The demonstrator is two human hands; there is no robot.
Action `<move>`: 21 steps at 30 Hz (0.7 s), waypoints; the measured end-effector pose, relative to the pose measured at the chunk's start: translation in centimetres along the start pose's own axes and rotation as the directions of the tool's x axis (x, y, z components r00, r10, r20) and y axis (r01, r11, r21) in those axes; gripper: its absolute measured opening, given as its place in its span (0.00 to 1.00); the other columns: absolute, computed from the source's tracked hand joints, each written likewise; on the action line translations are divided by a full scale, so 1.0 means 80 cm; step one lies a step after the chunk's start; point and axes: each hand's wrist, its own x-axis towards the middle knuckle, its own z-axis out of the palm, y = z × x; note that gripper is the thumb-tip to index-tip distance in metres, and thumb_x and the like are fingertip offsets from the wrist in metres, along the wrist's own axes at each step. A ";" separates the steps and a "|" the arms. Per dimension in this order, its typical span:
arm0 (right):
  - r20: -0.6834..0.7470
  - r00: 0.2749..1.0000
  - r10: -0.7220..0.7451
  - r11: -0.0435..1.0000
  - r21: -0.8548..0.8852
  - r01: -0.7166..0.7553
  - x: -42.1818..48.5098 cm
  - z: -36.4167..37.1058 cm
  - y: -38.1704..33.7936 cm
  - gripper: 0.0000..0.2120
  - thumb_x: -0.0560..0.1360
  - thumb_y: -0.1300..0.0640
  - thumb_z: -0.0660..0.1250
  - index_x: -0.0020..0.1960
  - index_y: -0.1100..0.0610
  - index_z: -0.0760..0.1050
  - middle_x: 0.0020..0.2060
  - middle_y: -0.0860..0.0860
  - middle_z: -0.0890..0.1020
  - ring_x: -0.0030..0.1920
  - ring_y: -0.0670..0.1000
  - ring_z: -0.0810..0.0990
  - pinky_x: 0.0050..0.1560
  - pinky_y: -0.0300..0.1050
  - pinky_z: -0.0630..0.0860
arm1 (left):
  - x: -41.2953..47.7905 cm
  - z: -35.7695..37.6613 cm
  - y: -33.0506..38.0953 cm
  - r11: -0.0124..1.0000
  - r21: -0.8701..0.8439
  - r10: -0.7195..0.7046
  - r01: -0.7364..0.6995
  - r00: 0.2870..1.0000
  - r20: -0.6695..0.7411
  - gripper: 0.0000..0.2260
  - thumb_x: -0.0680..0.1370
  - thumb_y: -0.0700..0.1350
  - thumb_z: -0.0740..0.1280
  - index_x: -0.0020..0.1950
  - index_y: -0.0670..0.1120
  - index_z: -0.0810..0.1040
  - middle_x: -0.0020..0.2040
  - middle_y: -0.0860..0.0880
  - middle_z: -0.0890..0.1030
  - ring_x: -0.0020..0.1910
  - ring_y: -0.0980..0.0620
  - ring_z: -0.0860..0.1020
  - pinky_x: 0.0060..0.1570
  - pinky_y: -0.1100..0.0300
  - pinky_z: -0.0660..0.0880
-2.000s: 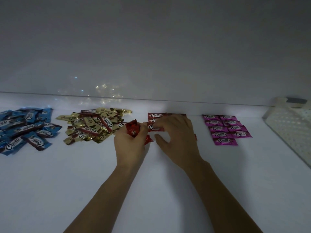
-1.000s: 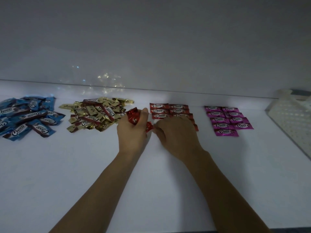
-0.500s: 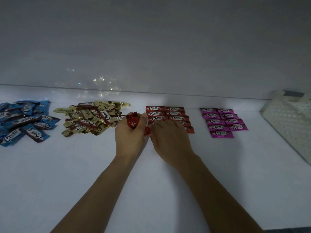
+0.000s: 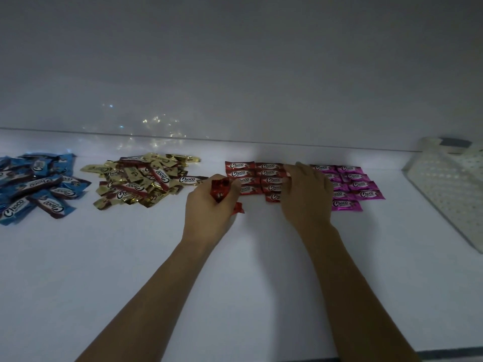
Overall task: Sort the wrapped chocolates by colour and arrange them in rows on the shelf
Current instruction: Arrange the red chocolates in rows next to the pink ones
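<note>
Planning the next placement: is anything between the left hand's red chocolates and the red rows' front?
Nothing visible: only bare shelf lies between held red chocolates and red rows; the right hand covers their right side.

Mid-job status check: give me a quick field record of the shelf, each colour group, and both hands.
shelf: white shelf, dimly lit
blue: blue foil-wrapped chocolates, loose pile, far left
gold: gold foil-wrapped chocolates, loose pile, left of centre
red: red foil-wrapped chocolates, flat rows, centre
pink: pink foil-wrapped chocolates, flat rows, right of red
basket: white perforated plastic basket, far right
left hand: grips bunch of red wrapped chocolates
right hand: palm down on red rows
</note>
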 end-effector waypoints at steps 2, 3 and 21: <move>0.039 0.999 0.028 1.000 0.008 -0.028 0.001 0.003 0.003 0.18 0.81 0.54 0.55 0.70 0.52 0.69 0.66 0.51 0.74 0.67 0.56 0.69 0.70 0.52 0.58 | 0.000 0.000 -0.001 0.999 0.033 0.010 -0.011 1.000 0.018 0.08 0.78 0.45 0.68 0.44 0.42 0.80 0.30 0.56 0.80 0.31 0.61 0.80 0.34 0.68 0.76; 0.052 0.998 0.019 1.000 0.013 -0.020 -0.001 0.005 0.001 0.18 0.81 0.54 0.55 0.69 0.52 0.69 0.64 0.51 0.75 0.65 0.56 0.71 0.68 0.51 0.60 | 0.000 0.000 -0.002 0.999 0.047 0.016 -0.017 1.000 0.019 0.07 0.78 0.46 0.68 0.44 0.43 0.80 0.31 0.56 0.80 0.31 0.61 0.80 0.35 0.68 0.76; -0.165 0.979 -0.121 0.884 0.431 0.182 -0.016 0.011 -0.025 0.11 0.78 0.58 0.61 0.54 0.57 0.80 0.43 0.48 0.79 0.49 0.54 0.78 0.49 0.47 0.72 | 0.005 -0.002 0.001 0.988 -0.152 -0.014 0.002 0.997 -0.081 0.11 0.79 0.44 0.66 0.42 0.39 0.80 0.30 0.52 0.80 0.30 0.61 0.79 0.31 0.68 0.73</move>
